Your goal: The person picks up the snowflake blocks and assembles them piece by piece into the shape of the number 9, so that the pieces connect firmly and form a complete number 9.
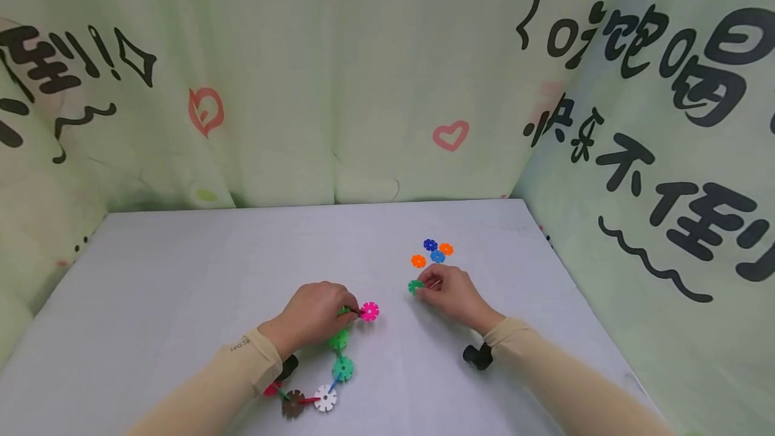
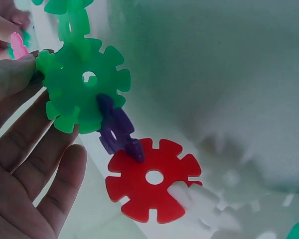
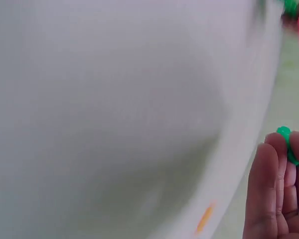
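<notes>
Both hands rest on the white surface (image 1: 181, 268). Left hand (image 1: 315, 318) pinches the end of a chain of toy discs (image 1: 329, 382) just behind its pink disc (image 1: 369, 311); part of the chain is hidden under the wrist. Right hand (image 1: 454, 295) pinches a loose green disc (image 1: 414, 286), mostly hidden by fingers (image 3: 269, 189). Four loose discs (image 1: 434, 252) lie just beyond it.

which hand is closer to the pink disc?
Left. The left hand holds the chain right beside the pink disc; the right hand pinches a green disc farther right.
</notes>
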A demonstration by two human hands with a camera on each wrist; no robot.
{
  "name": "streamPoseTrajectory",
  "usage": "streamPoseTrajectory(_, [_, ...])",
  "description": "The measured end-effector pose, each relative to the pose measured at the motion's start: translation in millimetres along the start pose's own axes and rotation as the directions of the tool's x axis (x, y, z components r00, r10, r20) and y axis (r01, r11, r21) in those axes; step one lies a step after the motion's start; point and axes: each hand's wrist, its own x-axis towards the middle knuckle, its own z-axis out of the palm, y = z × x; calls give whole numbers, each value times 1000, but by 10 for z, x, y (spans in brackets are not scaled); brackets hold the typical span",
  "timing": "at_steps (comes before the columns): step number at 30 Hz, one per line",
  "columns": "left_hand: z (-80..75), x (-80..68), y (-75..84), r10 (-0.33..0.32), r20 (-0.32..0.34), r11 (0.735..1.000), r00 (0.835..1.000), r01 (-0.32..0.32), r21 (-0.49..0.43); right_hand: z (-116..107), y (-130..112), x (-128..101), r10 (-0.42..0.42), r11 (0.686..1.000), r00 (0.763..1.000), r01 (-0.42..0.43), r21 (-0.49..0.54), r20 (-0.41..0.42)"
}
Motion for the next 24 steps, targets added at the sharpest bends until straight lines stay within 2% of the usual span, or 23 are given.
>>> streamPoseTrajectory(4, [-10, 17, 7, -11, 8, 1000, 1000, 11, 12, 199, -251, -236, -161, 987, 987, 161, 28, 15])
streamPoseTrajectory(7, [-14, 23, 18, -5, 4, 1000, 1000, 5, 11, 311, -336, -312, -283, 959, 959, 283, -17, 3])
streamPoseTrajectory(10, [-16, 21, 32, 0, 1, 1000, 1000, 0, 9, 391, -346, -333, -361, 931, 932, 359, -70, -16])
streamPoseTrajectory(14, [-17, 16, 34, 3, -3, 1000, 1000, -3, 8, 450, -337, -341, -396, 915, 917, 391, -104, -41])
streamPoseTrajectory(24, [-1, 19, 19, -13, -29, 1000, 999, 12, -5, 489, -371, -366, -412, 905, 910, 401, -145, -54])
